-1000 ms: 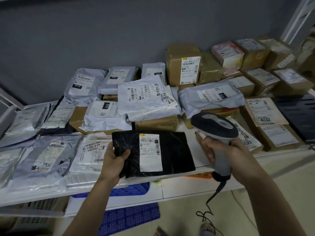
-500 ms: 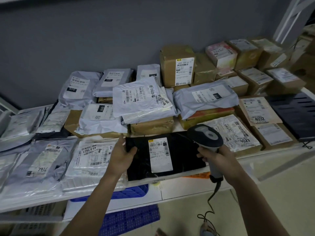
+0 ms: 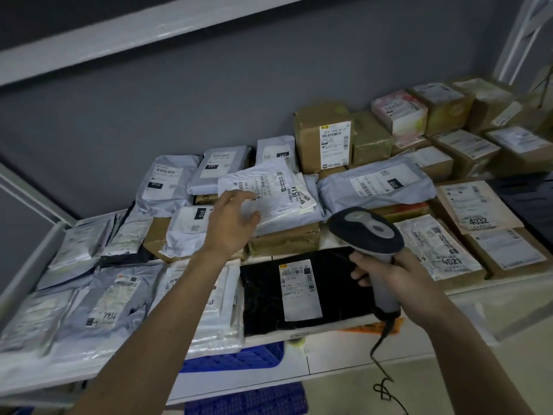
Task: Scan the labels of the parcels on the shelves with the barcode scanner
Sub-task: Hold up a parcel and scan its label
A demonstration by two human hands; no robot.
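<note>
Our left hand [image 3: 232, 226] has let go of the black mailer [image 3: 302, 290] and reaches, fingers spread, toward the white poly mailer [image 3: 269, 190] just beyond. Our right hand [image 3: 398, 283] stays clamped on the barcode scanner [image 3: 366, 232]; next we must turn that label toward it.

A flat parcel [image 3: 302, 292] lies at the front edge of the shelf [image 3: 329, 351], its label [image 3: 299, 290] facing up. Left of it lie overlapping mailer bags [image 3: 104, 298]. Behind it a crumpled bag [image 3: 269, 193] rests on a stack of parcels, with an upright box [image 3: 324, 136] further back against the wall. Boxes [image 3: 466, 151] fill the right side. A crate [image 3: 236, 359] sits below the shelf.
</note>
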